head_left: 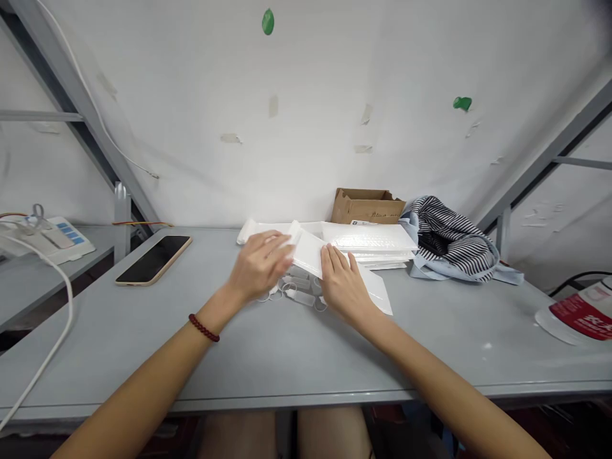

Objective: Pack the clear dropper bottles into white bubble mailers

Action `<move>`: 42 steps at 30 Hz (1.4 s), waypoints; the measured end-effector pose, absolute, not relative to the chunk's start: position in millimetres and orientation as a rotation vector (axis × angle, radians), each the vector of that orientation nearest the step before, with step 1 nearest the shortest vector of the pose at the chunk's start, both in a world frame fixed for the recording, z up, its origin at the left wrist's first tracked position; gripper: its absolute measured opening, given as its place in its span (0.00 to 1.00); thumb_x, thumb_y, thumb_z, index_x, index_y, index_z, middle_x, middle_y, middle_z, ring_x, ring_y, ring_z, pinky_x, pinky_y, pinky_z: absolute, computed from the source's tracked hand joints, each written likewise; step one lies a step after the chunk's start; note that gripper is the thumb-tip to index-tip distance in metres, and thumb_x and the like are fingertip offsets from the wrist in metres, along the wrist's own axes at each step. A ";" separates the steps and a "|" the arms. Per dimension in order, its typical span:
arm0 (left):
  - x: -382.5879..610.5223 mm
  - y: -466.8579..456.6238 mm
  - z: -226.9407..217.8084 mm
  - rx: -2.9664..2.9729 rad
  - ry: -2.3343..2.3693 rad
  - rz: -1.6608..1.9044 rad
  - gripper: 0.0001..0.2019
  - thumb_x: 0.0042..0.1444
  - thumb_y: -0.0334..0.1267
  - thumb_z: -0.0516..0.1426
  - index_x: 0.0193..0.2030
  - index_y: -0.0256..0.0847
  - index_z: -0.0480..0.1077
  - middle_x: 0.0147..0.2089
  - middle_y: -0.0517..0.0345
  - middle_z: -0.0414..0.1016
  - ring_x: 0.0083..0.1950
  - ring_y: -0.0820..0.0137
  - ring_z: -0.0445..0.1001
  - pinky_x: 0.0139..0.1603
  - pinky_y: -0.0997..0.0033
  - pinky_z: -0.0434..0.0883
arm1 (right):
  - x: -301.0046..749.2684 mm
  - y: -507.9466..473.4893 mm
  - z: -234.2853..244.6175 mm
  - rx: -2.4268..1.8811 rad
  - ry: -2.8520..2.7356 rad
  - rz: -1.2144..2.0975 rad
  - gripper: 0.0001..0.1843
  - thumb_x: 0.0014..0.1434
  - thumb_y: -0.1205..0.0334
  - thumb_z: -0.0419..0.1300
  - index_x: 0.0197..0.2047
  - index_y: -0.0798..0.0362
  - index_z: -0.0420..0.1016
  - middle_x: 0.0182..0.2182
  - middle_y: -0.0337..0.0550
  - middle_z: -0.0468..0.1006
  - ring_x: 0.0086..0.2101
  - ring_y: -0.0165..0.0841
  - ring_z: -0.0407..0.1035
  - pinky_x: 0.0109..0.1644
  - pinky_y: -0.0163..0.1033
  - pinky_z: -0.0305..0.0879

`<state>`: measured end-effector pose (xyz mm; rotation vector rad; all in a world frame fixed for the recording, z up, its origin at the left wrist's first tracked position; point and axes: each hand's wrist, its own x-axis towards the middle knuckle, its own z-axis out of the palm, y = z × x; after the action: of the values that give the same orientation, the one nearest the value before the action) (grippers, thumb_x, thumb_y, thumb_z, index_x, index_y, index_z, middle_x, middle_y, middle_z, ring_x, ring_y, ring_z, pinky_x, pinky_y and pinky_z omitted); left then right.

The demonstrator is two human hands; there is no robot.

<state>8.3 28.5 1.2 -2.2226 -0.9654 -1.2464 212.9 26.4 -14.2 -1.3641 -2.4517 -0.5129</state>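
Observation:
Both of my hands rest on a white padded envelope (310, 254) lying tilted on the grey table (268, 344). My left hand (259, 264), with a dark red bead bracelet on its wrist, curls its fingers over the envelope's upper left end. My right hand (342, 284) lies on the envelope's right part with fingers pressed on it. Under the envelope sit several small clear tags with rings (301, 294). Behind it lies a stack of more white padded envelopes (370, 241).
A phone (153, 259) lies face up at the left. A brown cardboard box (367, 205) and a striped cloth bag (454, 241) stand at the back right. A red-and-white packet (581, 313) is at the right edge; a white cable (52, 331) hangs left.

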 end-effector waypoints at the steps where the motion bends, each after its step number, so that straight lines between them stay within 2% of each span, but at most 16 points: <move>1: 4.0 28.6 4.5 -2.232 -1.195 -1.413 0.16 0.63 0.43 0.49 0.44 0.38 0.75 0.48 0.47 0.78 0.53 0.58 0.71 0.52 0.55 0.68 | 213.1 25.6 -12.4 -1.368 -2.461 -0.520 0.29 0.59 0.76 0.45 0.63 0.74 0.55 0.62 0.69 0.58 0.62 0.52 0.55 0.61 0.60 0.56; 4: -4.5 28.1 14.1 -2.454 -1.941 -1.807 0.16 0.57 0.44 0.55 0.47 0.38 0.75 0.45 0.48 0.79 0.48 0.58 0.75 0.48 0.57 0.71 | 211.4 20.5 -9.7 -1.329 -2.483 -0.545 0.28 0.59 0.75 0.46 0.63 0.72 0.57 0.63 0.68 0.57 0.63 0.52 0.53 0.62 0.60 0.55; 6: -5.8 27.7 17.9 -2.738 -2.294 -1.935 0.16 0.52 0.43 0.58 0.43 0.36 0.76 0.40 0.48 0.80 0.41 0.59 0.77 0.43 0.60 0.74 | 210.0 17.5 -10.3 -1.294 -2.493 -0.558 0.27 0.60 0.74 0.46 0.62 0.72 0.58 0.63 0.68 0.57 0.63 0.53 0.52 0.62 0.60 0.54; 8: -4.6 27.2 19.3 -2.789 -2.461 -2.180 0.15 0.52 0.45 0.58 0.39 0.34 0.77 0.35 0.47 0.79 0.36 0.61 0.78 0.38 0.62 0.75 | 209.4 16.0 -12.0 -1.273 -2.496 -0.568 0.27 0.60 0.74 0.46 0.62 0.72 0.59 0.63 0.69 0.56 0.63 0.53 0.51 0.62 0.61 0.53; 11: -2.0 26.0 19.5 -2.525 -2.575 -2.494 0.22 0.54 0.54 0.55 0.36 0.33 0.76 0.32 0.46 0.78 0.32 0.63 0.76 0.32 0.64 0.74 | 209.6 15.1 -14.0 -1.245 -2.522 -0.562 0.27 0.58 0.77 0.46 0.61 0.72 0.59 0.63 0.69 0.56 0.63 0.54 0.50 0.62 0.63 0.51; 13: -1.4 25.1 19.0 -2.551 -2.625 -2.417 0.20 0.52 0.53 0.58 0.35 0.33 0.76 0.32 0.47 0.78 0.32 0.63 0.75 0.30 0.65 0.74 | 210.0 13.5 -13.7 -1.210 -2.569 -0.531 0.27 0.57 0.77 0.47 0.61 0.72 0.60 0.63 0.70 0.55 0.63 0.55 0.49 0.62 0.64 0.50; 16: -1.6 24.4 16.7 -2.609 -2.659 -2.264 0.09 0.46 0.40 0.63 0.25 0.35 0.73 0.24 0.54 0.74 0.26 0.69 0.71 0.25 0.71 0.70 | 210.6 9.3 -11.1 -1.147 -2.640 -0.418 0.26 0.58 0.73 0.50 0.60 0.70 0.61 0.64 0.69 0.55 0.64 0.56 0.48 0.63 0.65 0.49; 18: -1.3 24.5 14.5 -2.605 -2.700 -2.210 0.07 0.44 0.35 0.62 0.21 0.36 0.70 0.21 0.58 0.70 0.22 0.73 0.67 0.22 0.74 0.65 | 211.1 6.8 -9.3 -1.106 -2.655 -0.292 0.28 0.59 0.66 0.53 0.62 0.67 0.59 0.64 0.66 0.54 0.64 0.55 0.47 0.63 0.63 0.48; 21: 0.7 25.0 10.7 -2.729 -2.745 -2.098 0.03 0.42 0.32 0.62 0.25 0.36 0.72 0.24 0.58 0.73 0.25 0.73 0.69 0.25 0.75 0.65 | 211.5 5.8 -7.9 -1.073 -2.635 -0.100 0.38 0.58 0.54 0.55 0.66 0.64 0.51 0.66 0.65 0.51 0.65 0.54 0.44 0.64 0.62 0.49; 23: 3.1 25.0 7.6 -2.910 -2.743 -1.938 0.05 0.42 0.32 0.62 0.29 0.36 0.74 0.28 0.57 0.75 0.28 0.72 0.72 0.27 0.74 0.67 | 211.3 6.2 -7.8 -1.073 -2.622 -0.021 0.45 0.55 0.51 0.58 0.68 0.64 0.44 0.66 0.66 0.47 0.65 0.54 0.41 0.63 0.63 0.47; 25: 6.0 24.4 4.1 -3.062 -2.732 -1.758 0.07 0.41 0.33 0.64 0.31 0.36 0.75 0.30 0.56 0.76 0.30 0.71 0.73 0.29 0.73 0.67 | 210.7 6.2 -7.5 -1.072 -2.622 0.036 0.49 0.52 0.52 0.59 0.69 0.63 0.40 0.66 0.66 0.48 0.65 0.54 0.42 0.63 0.65 0.45; 28: 10.8 22.0 -0.6 -3.139 -2.732 -1.594 0.10 0.40 0.35 0.65 0.31 0.37 0.74 0.31 0.56 0.77 0.31 0.69 0.75 0.29 0.72 0.69 | 209.4 5.0 -6.1 -1.076 -2.640 0.136 0.50 0.49 0.54 0.59 0.69 0.60 0.39 0.62 0.64 0.54 0.62 0.53 0.49 0.62 0.66 0.46; 33: 17.5 16.6 -1.3 -3.132 -2.640 -1.414 0.05 0.41 0.35 0.62 0.25 0.38 0.72 0.20 0.61 0.71 0.20 0.72 0.67 0.17 0.74 0.61 | 208.5 5.8 -6.2 -1.097 -2.648 0.205 0.51 0.46 0.56 0.61 0.68 0.58 0.41 0.58 0.60 0.60 0.59 0.50 0.53 0.61 0.64 0.47; 36: 15.7 18.1 1.3 -3.051 -2.605 -1.350 0.07 0.42 0.37 0.61 0.20 0.40 0.68 0.16 0.63 0.67 0.16 0.74 0.64 0.15 0.75 0.58 | 209.0 10.9 -8.7 -1.145 -2.605 0.185 0.47 0.46 0.59 0.60 0.66 0.59 0.46 0.55 0.58 0.64 0.56 0.49 0.58 0.60 0.61 0.50; 40: -0.9 31.2 2.6 -2.721 -2.576 -1.472 0.13 0.48 0.45 0.59 0.20 0.40 0.66 0.17 0.59 0.70 0.16 0.73 0.64 0.18 0.73 0.60 | 211.2 18.7 -11.4 -1.179 -2.497 0.184 0.40 0.47 0.63 0.58 0.63 0.58 0.51 0.54 0.57 0.67 0.53 0.46 0.62 0.55 0.53 0.58; 42: -13.6 40.0 0.6 -2.393 -2.422 -1.636 0.14 0.50 0.47 0.57 0.22 0.39 0.68 0.24 0.55 0.74 0.23 0.70 0.70 0.24 0.72 0.65 | 212.4 21.0 -11.9 -1.179 -2.446 0.195 0.39 0.47 0.65 0.58 0.63 0.57 0.53 0.53 0.56 0.68 0.51 0.45 0.64 0.52 0.49 0.61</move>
<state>-13.6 40.0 0.6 -2.3926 -2.4216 -1.6361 212.4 21.0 -11.9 -1.1790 -2.4460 0.1950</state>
